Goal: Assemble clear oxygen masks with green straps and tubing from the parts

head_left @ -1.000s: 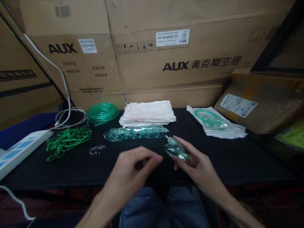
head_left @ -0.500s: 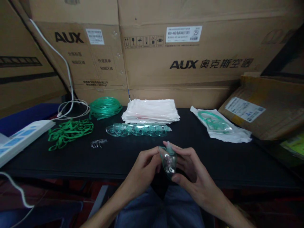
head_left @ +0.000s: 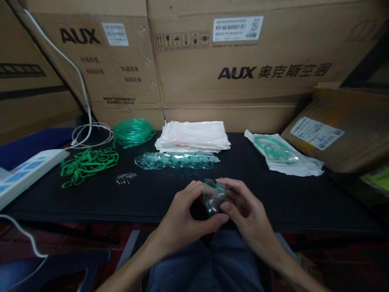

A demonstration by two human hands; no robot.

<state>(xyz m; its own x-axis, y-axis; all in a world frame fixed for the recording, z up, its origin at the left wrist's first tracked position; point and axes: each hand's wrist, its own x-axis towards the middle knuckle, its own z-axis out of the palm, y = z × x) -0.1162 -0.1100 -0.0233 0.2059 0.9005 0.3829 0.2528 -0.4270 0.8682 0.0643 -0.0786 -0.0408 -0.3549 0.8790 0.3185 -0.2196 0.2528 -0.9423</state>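
A clear green-tinted oxygen mask [head_left: 214, 198] is held between my two hands above the table's front edge. My left hand [head_left: 190, 213] grips its left and lower side, with the thumb stretched along underneath. On the other side, my right hand [head_left: 244, 207] is closed on the mask, thumb in front and fingers behind. Part of the mask is hidden by the fingers. Beyond my hands lies an overlapping row of similar masks [head_left: 178, 160]. Several small bent metal strips [head_left: 126, 178] rest to the left.
Green elastic straps [head_left: 89, 162] and coiled green tubing [head_left: 133, 133] lie left. White pouches [head_left: 193, 136] are stacked at the back. A packed mask set [head_left: 281, 153] lies right, near a cardboard box [head_left: 328, 125]. A power strip [head_left: 33, 172] sits at the left edge.
The mask has been turned in my hands, and its pale connector no longer shows on top. My left thumb has moved right, under the mask. The camera view has shifted slightly.
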